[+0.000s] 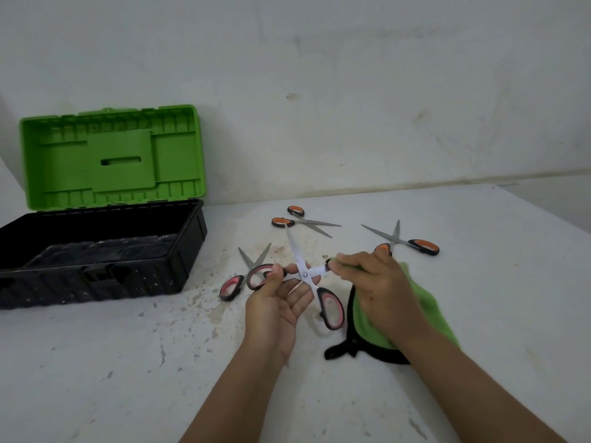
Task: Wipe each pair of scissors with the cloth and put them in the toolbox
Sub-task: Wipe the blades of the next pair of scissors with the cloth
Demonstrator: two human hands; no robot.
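The open pink-handled scissors [305, 276] are held above the table [128, 362], the left hand [278, 302] gripping 1 handle loop while the right hand [371, 279] pinches the green cloth [425, 311] around 1 blade. With both blades spread, a slip of the cloth could bring bare fingers onto an edge, or the loose lower handle could swing shut. 3 more pairs lie nearby, and the toolbox [102, 251], lid up, appears to hold no scissors.

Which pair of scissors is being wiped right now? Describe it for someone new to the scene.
Right of the open toolbox, above the table's middle, the left hand holds pink-handled scissors spread open. It is the only pair off the table, one blade pinched in the green cloth.
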